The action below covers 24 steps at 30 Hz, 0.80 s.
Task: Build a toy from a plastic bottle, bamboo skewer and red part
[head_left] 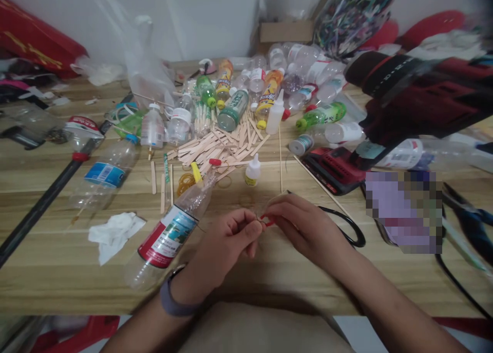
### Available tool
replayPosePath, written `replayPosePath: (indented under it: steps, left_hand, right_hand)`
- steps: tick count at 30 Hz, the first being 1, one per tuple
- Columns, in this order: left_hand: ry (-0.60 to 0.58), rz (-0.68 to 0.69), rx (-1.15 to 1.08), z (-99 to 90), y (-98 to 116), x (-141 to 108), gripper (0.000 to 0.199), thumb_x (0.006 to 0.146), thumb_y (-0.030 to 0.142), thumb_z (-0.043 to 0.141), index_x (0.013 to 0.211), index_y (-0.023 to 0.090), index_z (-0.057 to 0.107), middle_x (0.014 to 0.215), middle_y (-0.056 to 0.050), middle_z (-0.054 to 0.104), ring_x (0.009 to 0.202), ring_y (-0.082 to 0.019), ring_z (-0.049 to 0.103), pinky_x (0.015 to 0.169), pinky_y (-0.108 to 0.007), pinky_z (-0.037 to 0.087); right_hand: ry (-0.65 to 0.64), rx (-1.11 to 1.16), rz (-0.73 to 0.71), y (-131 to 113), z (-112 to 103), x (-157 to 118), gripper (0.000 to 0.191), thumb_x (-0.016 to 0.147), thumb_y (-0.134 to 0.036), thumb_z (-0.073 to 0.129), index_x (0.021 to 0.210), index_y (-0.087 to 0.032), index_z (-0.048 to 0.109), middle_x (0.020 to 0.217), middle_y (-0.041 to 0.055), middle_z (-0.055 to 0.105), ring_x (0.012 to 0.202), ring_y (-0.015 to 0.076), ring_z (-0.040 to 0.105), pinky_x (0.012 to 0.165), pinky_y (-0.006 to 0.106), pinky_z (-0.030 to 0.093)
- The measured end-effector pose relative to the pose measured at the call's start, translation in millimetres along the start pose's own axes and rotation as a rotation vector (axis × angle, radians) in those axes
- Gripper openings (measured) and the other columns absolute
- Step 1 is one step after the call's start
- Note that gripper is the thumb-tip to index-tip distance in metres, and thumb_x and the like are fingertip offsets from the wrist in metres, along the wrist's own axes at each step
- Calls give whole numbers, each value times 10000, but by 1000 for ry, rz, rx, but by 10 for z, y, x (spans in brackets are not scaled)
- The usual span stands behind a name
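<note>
My left hand (233, 242), with a band on its wrist, is closed in a pinch at a thin dark wire (261, 219). Right against it, my right hand (304, 224) has its fingers curled around a small red piece (267, 222), which looks like a bottle cap; the fingers hide most of it. Left of my hands lies a clear bottle (167, 236) with a red and blue label. Just beyond them stands a small glue bottle (253, 170) with a yellow label. A black scissors handle (356, 235) rests beside my right wrist.
Wooden sticks (231, 142) are heaped mid-table, with many plastic bottles (233, 111) behind. A red and black power drill (377, 116) stands at right, near pliers (468, 204). Crumpled tissue (113, 235), rubber bands (186, 183) and a blue-labelled bottle (106, 173) lie left.
</note>
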State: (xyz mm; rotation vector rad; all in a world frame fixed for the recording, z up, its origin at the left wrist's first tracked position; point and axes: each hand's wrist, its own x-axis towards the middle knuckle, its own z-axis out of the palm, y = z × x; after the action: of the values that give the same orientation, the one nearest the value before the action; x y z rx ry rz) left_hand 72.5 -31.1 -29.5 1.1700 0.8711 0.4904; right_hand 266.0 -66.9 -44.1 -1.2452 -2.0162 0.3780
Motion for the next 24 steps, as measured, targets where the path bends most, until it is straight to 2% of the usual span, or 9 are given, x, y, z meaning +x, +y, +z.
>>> replayPosePath:
  steps: [3, 6, 10, 14, 20, 24]
  left_hand:
    - [49, -6, -127, -13, -18, 29, 319, 846, 439, 640, 684, 200, 504, 502, 88, 448, 464, -77, 303, 483, -250, 204]
    - [74, -6, -200, -21, -28, 56, 343, 817, 473, 663, 690, 200, 498, 503, 94, 426, 454, -70, 274, 466, -248, 173]
    - [85, -9, -226, -11, -7, 58, 360, 784, 503, 686, 707, 197, 512, 495, 97, 408, 453, -68, 274, 465, -247, 169]
    - [64, -28, -267, 10, 10, 54, 394, 739, 526, 724, 684, 195, 516, 479, 96, 402, 450, -65, 276, 468, -247, 176]
    - [64, -86, -318, 19, -20, 80, 401, 722, 516, 748, 656, 197, 514, 473, 85, 417, 449, -65, 279, 464, -252, 155]
    - [49, -125, -360, 26, -61, 78, 429, 737, 564, 725, 656, 206, 502, 470, 81, 428, 445, -69, 269, 457, -257, 152]
  right_hand:
    - [-28, 49, -36, 18, -7, 109, 358, 912, -51, 493, 1202, -220, 616, 1124, 104, 711, 1051, 235, 690, 859, 394, 581]
    - [-20, 95, -84, 5, -35, 155, 410, 884, -62, 488, 1238, -240, 592, 1216, 100, 689, 1159, 235, 663, 935, 412, 568]
    - [91, 29, -115, -15, -28, 143, 273, 924, -141, 563, 1175, -233, 620, 1097, 97, 718, 1020, 243, 705, 822, 385, 586]
    - [186, -98, -169, -15, 78, 97, 148, 916, -192, 664, 1057, -238, 659, 992, 85, 730, 898, 246, 693, 759, 391, 537]
    - [288, -241, -241, -58, 171, 52, 211, 900, -102, 662, 999, -287, 692, 872, 14, 770, 772, 207, 698, 746, 376, 461]
    - [283, -257, -230, -69, 162, 31, 208, 893, -104, 653, 985, -290, 675, 826, -5, 771, 732, 196, 698, 725, 370, 459]
